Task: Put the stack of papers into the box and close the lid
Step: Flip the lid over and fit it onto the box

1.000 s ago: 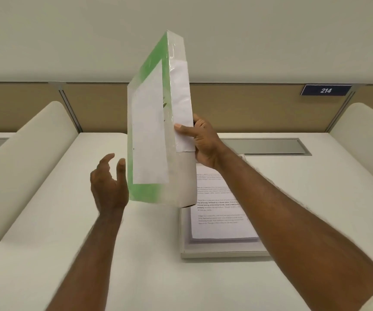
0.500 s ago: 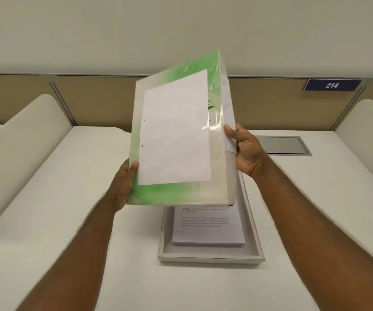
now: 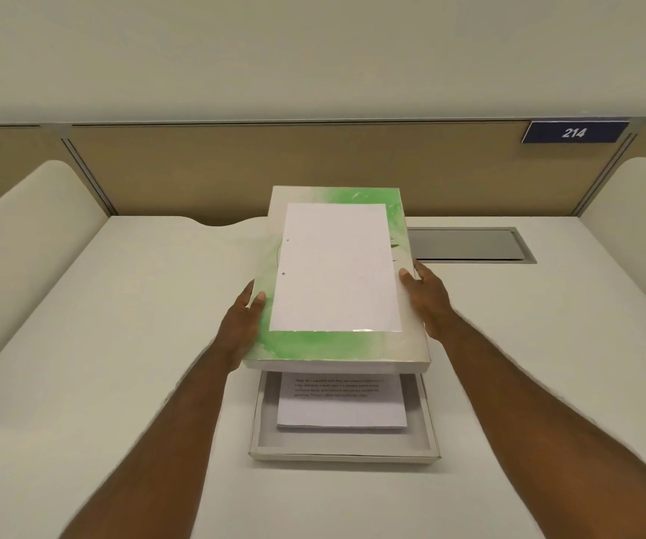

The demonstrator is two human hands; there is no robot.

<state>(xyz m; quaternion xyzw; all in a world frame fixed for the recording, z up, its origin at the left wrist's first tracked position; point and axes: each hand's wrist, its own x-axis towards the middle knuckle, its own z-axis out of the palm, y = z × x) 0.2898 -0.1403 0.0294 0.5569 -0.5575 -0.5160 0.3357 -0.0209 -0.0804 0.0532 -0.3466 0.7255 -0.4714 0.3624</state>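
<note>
Presently, the lid [image 3: 337,274] is held nearly level above the box [image 3: 344,455], raised clear of it and not yet seated. The lid's left edge is gripped by the left hand [image 3: 241,328], with the thumb laid on the green-tinted top face and the remaining fingers hidden beneath. The right edge is gripped by the right hand [image 3: 428,301], whose thumb rests at the rim beside the white sheet [image 3: 335,266] fixed to the lid's top. Two punch holes are seen along the left margin of that sheet.

The box is placed on the worktop [image 3: 119,363], directly below the lid's near half; only its near portion is exposed. The stack of papers [image 3: 340,406] is contained inside the box, lying flat, with printed lines visible on the top page. Grey interior is shown around the stack at the left, right and near sides.

A recessed grey panel [image 3: 469,245] is set into the worktop behind the right hand. A blue plate [image 3: 574,132] marked 214 is mounted on the rear partition.
</note>
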